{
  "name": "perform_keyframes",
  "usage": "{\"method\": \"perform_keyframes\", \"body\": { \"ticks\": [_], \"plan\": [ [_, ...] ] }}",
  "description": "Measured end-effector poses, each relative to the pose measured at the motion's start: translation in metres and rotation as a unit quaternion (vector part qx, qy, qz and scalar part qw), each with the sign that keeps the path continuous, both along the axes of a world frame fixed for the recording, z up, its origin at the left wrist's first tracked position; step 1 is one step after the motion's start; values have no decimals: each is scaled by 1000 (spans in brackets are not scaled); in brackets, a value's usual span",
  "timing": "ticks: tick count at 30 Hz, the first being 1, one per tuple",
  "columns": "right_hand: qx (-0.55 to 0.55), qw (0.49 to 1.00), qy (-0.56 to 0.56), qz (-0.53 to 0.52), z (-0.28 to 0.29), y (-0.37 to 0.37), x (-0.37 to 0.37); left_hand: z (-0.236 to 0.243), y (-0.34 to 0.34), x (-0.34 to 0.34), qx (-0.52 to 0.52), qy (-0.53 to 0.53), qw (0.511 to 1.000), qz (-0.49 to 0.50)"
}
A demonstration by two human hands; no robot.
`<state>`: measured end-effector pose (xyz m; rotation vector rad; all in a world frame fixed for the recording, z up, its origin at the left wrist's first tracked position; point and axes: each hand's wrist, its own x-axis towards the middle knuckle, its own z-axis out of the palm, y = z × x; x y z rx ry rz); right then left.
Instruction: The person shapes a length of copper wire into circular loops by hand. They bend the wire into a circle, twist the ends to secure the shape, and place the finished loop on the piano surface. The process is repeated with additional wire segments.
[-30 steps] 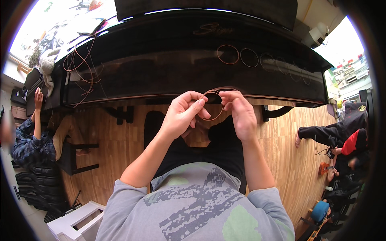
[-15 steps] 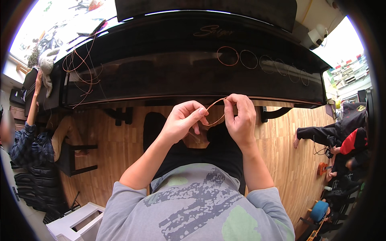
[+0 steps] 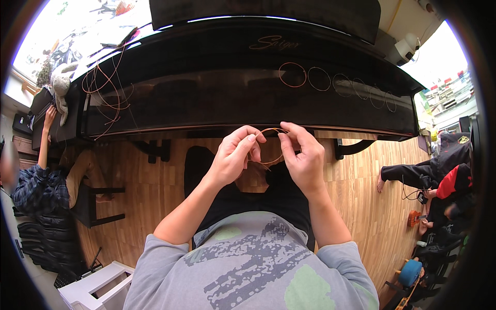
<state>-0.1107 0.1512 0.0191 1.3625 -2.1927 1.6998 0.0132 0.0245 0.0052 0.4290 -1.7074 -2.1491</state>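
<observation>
A thin copper-coloured wire coil is bent into a loose ring between my two hands, above my lap and just in front of the black piano. My left hand pinches the ring's left side between thumb and curled fingers. On the opposite side, my right hand has its thumb and bent forefinger at the wire, the forefinger's tip near the top of the ring. A short end of wire sticks out below the ring. The exact contact of the right fingertips is partly hidden.
On the piano's lid lie a copper ring, a paler wire ring and several fainter ones rightward. Loose tangled wires lie at its left. A person sits at left beside a grey plush toy; others sit at right.
The wire has gone from a wider arc to a smaller, rounder ring. My right hand has shifted slightly left and its forefinger has straightened over the top.
</observation>
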Motion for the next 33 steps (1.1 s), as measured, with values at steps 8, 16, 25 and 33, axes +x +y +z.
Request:
{"method": "perform_keyframes", "body": {
  "ticks": [8, 16, 25, 33],
  "plan": [
    [51, 988, 143, 17, 8, 4, -7, 8, 0, -7, -134, -44, 989, 42],
    [52, 950, -264, 157, 10, 14, -11, 6, -5, -6, -39, -18, 998, 37],
    [37, 925, -348, 150, 2, 11, -21, 0, -10, -6, -167, 28, 984, 57],
    [-53, 813, -527, 241, -2, 8, -22, 12, -4, 3, -167, -33, 983, 64]
  ]
}}
